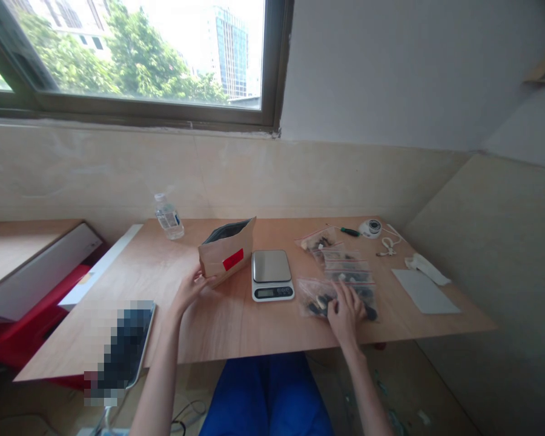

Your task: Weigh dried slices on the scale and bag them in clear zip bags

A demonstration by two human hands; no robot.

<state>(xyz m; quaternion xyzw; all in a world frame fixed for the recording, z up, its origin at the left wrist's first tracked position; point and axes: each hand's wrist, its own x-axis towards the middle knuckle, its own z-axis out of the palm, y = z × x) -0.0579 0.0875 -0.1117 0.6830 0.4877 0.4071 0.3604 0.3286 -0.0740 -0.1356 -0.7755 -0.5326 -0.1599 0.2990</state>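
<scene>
A brown kraft paper pouch (221, 257) with a red label stands tilted on the table, its top gaping and its inside dark. My left hand (193, 290) grips its lower left edge, thumb toward the front. Beside the pouch is a white digital kitchen scale (273, 275) with a bare metal plate. My right hand (345, 307) rests over clear zip bags, fingers apart and partly hiding them. One zip bag (315, 297) with dark and pale small pieces lies by my right thumb. Another zip bag (320, 241) lies farther back in the overlapping row.
A water bottle (169, 218) stands at the back left, and a tablet-like device (129, 345) lies at the left front edge. Back right are a green-handled screwdriver (349, 231), a white round device (371, 228) and a cable (387, 245). White paper (424, 292) lies at right.
</scene>
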